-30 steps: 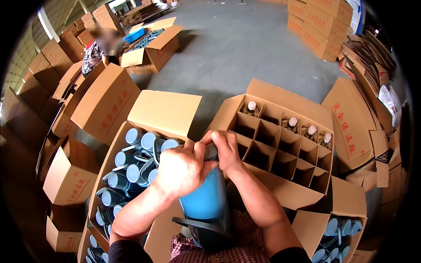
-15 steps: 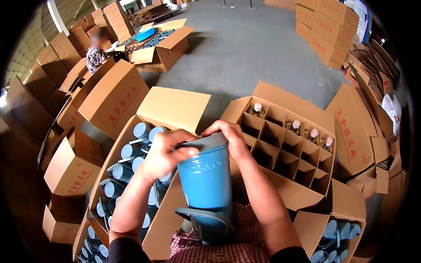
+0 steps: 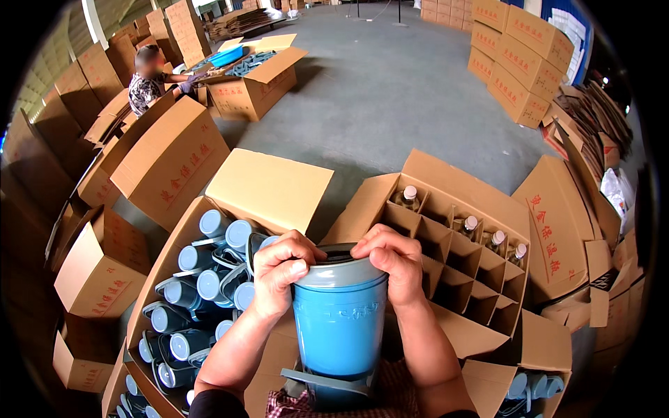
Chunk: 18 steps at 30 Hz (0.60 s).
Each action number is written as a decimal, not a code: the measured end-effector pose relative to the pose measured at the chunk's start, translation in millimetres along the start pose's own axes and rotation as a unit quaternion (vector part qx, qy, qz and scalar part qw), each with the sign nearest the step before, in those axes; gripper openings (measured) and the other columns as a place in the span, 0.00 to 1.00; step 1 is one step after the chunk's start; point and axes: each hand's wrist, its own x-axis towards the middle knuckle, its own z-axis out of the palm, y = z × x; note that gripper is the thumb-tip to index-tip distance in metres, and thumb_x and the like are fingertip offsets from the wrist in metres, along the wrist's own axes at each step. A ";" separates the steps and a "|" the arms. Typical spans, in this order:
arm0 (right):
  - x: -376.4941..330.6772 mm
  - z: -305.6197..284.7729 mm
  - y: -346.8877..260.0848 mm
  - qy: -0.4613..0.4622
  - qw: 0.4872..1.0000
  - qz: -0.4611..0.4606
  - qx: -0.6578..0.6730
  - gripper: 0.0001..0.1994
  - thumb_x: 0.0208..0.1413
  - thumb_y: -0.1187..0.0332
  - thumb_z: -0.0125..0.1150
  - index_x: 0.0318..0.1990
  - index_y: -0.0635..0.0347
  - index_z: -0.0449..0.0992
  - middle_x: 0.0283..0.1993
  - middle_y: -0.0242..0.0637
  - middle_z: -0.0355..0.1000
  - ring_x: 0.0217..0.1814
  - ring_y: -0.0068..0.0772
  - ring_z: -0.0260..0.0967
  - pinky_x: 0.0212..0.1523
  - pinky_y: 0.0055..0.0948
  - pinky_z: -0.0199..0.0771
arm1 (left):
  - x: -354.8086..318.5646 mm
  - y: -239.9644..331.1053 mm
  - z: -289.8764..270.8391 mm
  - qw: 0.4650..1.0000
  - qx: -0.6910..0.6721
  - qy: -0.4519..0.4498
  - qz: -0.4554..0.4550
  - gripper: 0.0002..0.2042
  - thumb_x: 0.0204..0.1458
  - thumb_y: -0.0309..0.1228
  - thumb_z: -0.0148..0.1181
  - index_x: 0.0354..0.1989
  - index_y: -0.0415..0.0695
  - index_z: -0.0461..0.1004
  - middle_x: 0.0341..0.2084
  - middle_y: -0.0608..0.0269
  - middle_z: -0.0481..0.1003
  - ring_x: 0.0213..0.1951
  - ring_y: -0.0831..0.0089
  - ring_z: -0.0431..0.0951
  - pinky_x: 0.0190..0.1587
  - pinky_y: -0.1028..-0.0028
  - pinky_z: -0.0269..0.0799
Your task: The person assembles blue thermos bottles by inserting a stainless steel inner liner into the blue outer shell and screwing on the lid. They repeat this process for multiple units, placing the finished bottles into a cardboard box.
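Note:
A blue thermos casing (image 3: 339, 333) stands in front of my body, its grey rim (image 3: 341, 274) toward me at the top around a dark opening. A grey handle (image 3: 324, 380) hangs off its lower part. My left hand (image 3: 282, 268) is closed on the left side of the rim, thumb outside. On the rim's right side my right hand (image 3: 394, 261) grips with curled fingers and thumb. Left of it, an open carton (image 3: 268, 184) holds many blue casings with light-blue ends (image 3: 209, 284). At right is a divided carton (image 3: 463, 184) with several capped glass flasks (image 3: 496, 240).
Another carton of blue casings (image 3: 533, 386) sits at lower right. Closed and open cartons (image 3: 171, 164) line the left. A person (image 3: 150, 80) works at a far carton (image 3: 254, 90). Stacked cartons (image 3: 519, 59) stand far right, near flattened cardboard (image 3: 592, 129).
My hands moved from pressing across the rim to holding its two sides, and the casing shifted slightly right and down, its opening now showing. The far person reaches toward a carton.

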 end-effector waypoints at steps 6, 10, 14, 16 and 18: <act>6.4 -5.0 3.0 0.005 1.000 0.024 -0.019 0.16 0.56 0.60 0.59 0.25 0.66 0.77 0.29 0.35 0.73 0.33 0.23 0.66 0.37 0.22 0.62 | 6.3 3.9 4.6 0.999 0.005 0.018 -0.031 0.16 0.51 0.37 0.57 0.22 0.34 0.74 0.25 0.54 0.73 0.33 0.65 0.76 0.39 0.70 0.69; 6.6 -9.8 5.1 -0.017 1.000 0.008 -0.003 0.17 0.57 0.58 0.58 0.30 0.67 0.78 0.33 0.38 0.74 0.35 0.26 0.68 0.41 0.24 0.65 | 9.8 5.3 -0.3 0.999 0.021 -0.027 -0.015 0.15 0.52 0.37 0.57 0.23 0.35 0.74 0.26 0.54 0.75 0.34 0.65 0.76 0.39 0.71 0.70; 0.6 -3.0 1.1 0.024 0.994 -0.104 -0.016 0.18 0.59 0.57 0.55 0.34 0.68 0.76 0.37 0.42 0.72 0.38 0.30 0.69 0.43 0.27 0.68 | 5.8 24.0 -5.0 0.987 0.121 -0.090 0.051 0.18 0.47 0.43 0.62 0.28 0.37 0.74 0.31 0.51 0.76 0.34 0.62 0.77 0.39 0.70 0.70; -2.1 -8.2 -11.3 0.049 0.983 -0.162 -0.071 0.18 0.60 0.57 0.54 0.33 0.67 0.76 0.36 0.41 0.72 0.37 0.30 0.69 0.41 0.28 0.69 | 12.5 51.5 5.2 0.938 0.285 -0.122 0.156 0.24 0.40 0.47 0.67 0.34 0.37 0.74 0.33 0.51 0.76 0.34 0.58 0.77 0.41 0.68 0.70; -1.3 4.4 -25.7 0.029 0.967 -0.179 -0.182 0.14 0.58 0.61 0.56 0.28 0.64 0.72 0.27 0.38 0.68 0.30 0.32 0.67 0.32 0.27 0.67 | 15.1 80.8 26.1 0.876 0.432 -0.173 0.126 0.28 0.32 0.44 0.72 0.39 0.37 0.73 0.35 0.51 0.76 0.36 0.55 0.77 0.41 0.64 0.70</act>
